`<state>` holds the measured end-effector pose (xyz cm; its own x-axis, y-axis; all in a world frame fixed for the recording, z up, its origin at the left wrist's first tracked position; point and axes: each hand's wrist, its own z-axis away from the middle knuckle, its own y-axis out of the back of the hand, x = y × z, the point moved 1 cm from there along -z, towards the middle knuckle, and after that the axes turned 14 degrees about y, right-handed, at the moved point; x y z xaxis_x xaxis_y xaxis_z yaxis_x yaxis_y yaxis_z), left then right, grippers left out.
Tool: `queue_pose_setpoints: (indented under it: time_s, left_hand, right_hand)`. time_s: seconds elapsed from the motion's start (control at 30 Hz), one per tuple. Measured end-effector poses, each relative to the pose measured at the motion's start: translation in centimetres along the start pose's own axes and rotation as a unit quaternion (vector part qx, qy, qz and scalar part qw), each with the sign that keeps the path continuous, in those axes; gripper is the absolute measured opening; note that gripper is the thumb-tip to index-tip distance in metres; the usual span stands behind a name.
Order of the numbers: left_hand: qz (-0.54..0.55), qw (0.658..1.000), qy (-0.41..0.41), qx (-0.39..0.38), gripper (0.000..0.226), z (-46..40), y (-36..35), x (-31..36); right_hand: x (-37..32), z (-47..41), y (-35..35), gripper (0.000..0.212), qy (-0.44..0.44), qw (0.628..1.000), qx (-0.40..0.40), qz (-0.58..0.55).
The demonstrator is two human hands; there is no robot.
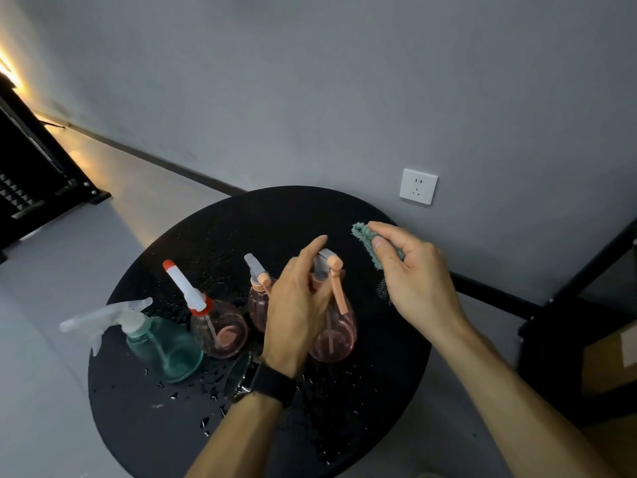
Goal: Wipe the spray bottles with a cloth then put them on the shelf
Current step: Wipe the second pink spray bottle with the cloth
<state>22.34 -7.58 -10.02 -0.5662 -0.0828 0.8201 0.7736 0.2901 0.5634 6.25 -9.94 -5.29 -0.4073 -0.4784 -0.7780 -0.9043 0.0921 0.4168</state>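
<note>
No brand, label or writing can be read on any of the bottles; the only marked thing is the wall socket [418,186] beyond your right hand, and its face carries just the pin slots.

Your right hand [417,277] has a closed grip on the green cloth [366,243], thumb pressing it against the curled fingers, held in the air above the far right rim of the table [241,436]. Your left hand [296,305] is at the neck of the pink bottle with the peach trigger [334,326]; the fingers are only loosely bent, the forefinger pointing past the sprayer head, and you cannot tell whether they actually clasp it.

Just beyond and left of that hand stands a second pink bottle [258,301], nearly touching the first. Further left is the pink bottle with the white and red nozzle [220,329], then the teal bottle [165,346] close to the left rim, its clear trigger overhanging the edge.

Water drops dot the black top near your left wrist. The near half of the table and the far side behind the bottles are open room. The black shelf frame [558,298] stands to the right of your cloth hand.
</note>
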Motion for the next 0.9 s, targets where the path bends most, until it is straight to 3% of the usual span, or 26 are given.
queue_pose_setpoints:
  time_s: [0.23,0.9]
  left_hand:
    - [0.015,1.000,0.005,0.016,0.033,-1.2,-1.3,-0.3]
    - [0.001,0.998,0.031,0.050,0.037,-3.0,-3.1,-2.3]
  right_hand:
    - [0.3,0.2,-0.5,0.030,0.019,1.000,-0.021,0.001]
    - [0.9,0.2,-0.3,0.030,-0.038,0.998,-0.016,-0.038]
